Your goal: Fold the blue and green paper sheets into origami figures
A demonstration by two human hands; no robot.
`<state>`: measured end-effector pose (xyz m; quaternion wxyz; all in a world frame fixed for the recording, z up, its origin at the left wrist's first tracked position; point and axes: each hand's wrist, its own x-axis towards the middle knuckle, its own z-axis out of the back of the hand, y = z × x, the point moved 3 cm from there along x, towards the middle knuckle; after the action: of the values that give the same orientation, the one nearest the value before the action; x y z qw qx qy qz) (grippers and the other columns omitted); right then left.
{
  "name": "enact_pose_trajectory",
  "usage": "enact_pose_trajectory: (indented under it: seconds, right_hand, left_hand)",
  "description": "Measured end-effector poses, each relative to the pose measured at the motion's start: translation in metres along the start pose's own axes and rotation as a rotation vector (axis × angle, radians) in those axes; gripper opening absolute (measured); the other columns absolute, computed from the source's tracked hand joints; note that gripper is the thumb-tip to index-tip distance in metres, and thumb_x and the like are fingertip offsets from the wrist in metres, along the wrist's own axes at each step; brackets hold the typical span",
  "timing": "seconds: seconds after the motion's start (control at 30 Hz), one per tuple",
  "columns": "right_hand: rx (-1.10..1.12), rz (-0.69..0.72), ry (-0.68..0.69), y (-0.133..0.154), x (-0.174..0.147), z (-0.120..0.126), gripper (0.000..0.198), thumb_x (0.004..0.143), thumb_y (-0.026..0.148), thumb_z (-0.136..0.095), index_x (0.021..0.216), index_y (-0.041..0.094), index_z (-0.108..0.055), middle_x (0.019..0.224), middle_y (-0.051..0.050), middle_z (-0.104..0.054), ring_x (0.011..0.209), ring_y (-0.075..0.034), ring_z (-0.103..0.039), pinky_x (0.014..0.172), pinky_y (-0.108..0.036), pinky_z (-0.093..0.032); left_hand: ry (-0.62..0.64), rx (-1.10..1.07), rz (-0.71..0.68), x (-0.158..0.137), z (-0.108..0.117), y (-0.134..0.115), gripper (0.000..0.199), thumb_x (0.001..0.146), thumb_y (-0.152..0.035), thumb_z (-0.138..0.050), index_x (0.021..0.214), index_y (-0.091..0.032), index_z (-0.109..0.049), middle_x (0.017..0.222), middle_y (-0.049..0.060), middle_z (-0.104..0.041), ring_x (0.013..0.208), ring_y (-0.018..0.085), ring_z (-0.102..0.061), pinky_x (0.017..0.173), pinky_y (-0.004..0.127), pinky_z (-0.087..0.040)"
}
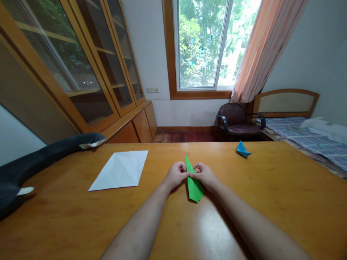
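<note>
A folded sheet of green paper [194, 188], long and narrow with a sharp tip pointing away from me, is held just above the table. My left hand [176, 175] pinches its left edge, thumb lying on the paper. On the other side my right hand [204, 176] grips the right edge, its thumb close to the left one near the middle of the paper. Parts of the curled fingers of both hands are hidden. The wider, notched end of the paper points toward me.
Creased white paper [121, 169] lies flat on the wooden table [108, 224] at the left. Toward the back right stands a small blue folded paper boat [243, 149]. A black-and-white plush toy [54, 153] rests along the left edge. Beyond the table are a chair [234, 121] and a bed [311, 133].
</note>
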<state>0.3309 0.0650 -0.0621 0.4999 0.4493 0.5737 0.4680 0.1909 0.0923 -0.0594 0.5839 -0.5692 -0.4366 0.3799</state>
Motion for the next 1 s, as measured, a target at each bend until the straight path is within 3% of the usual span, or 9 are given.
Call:
enact_pose_trajectory:
  seconds: [0.37, 0.63, 0.83, 1.0]
  right_hand:
    - [-0.118, -0.047, 0.101, 0.0002, -0.0006, -0.0043, 0.036, 0.049, 0.012, -0.066, 0.074, 0.022, -0.043, 0.049, 0.013, -0.048, 0.041, -0.006, -0.042, 0.043, -0.019, -0.032]
    - [-0.132, 0.007, 0.063, 0.0003, 0.0, -0.0073, 0.025, 0.056, 0.018, -0.066, 0.071, 0.02, -0.045, 0.048, 0.012, -0.045, 0.043, -0.005, -0.04, 0.043, -0.018, -0.029]
    - [-0.14, -0.06, 0.106, 0.0004, -0.0017, -0.0062, 0.028, 0.053, 0.014, -0.067, 0.071, 0.02, -0.046, 0.049, 0.011, -0.05, 0.042, -0.006, -0.043, 0.043, -0.019, -0.033]
    - [-0.17, -0.096, 0.124, -0.0022, -0.0015, -0.0062, 0.03, 0.053, 0.012, -0.069, 0.073, 0.02, -0.048, 0.049, 0.011, -0.053, 0.042, -0.007, -0.046, 0.043, -0.018, -0.034]
  left_hand:
    - [-0.141, -0.273, 0.039, 0.0011, 0.001, 0.0008, 0.046, 0.05, -0.03, -0.083, 0.068, -0.018, -0.042, 0.057, -0.009, -0.048, 0.051, 0.005, -0.045, 0.052, 0.017, -0.036]
    - [-0.172, -0.251, 0.063, 0.0015, -0.0019, 0.0036, 0.047, 0.048, -0.03, -0.084, 0.065, -0.018, -0.041, 0.053, -0.01, -0.046, 0.047, 0.005, -0.044, 0.048, 0.017, -0.034]
    - [-0.233, -0.396, 0.073, 0.002, 0.0021, -0.0003, 0.048, 0.048, -0.031, -0.085, 0.075, -0.017, -0.048, 0.06, -0.007, -0.057, 0.054, 0.007, -0.054, 0.054, 0.018, -0.042]
    - [-0.258, -0.419, 0.094, 0.0009, 0.0054, -0.0039, 0.05, 0.045, -0.032, -0.087, 0.072, -0.018, -0.047, 0.057, -0.008, -0.055, 0.048, 0.005, -0.051, 0.049, 0.016, -0.039]
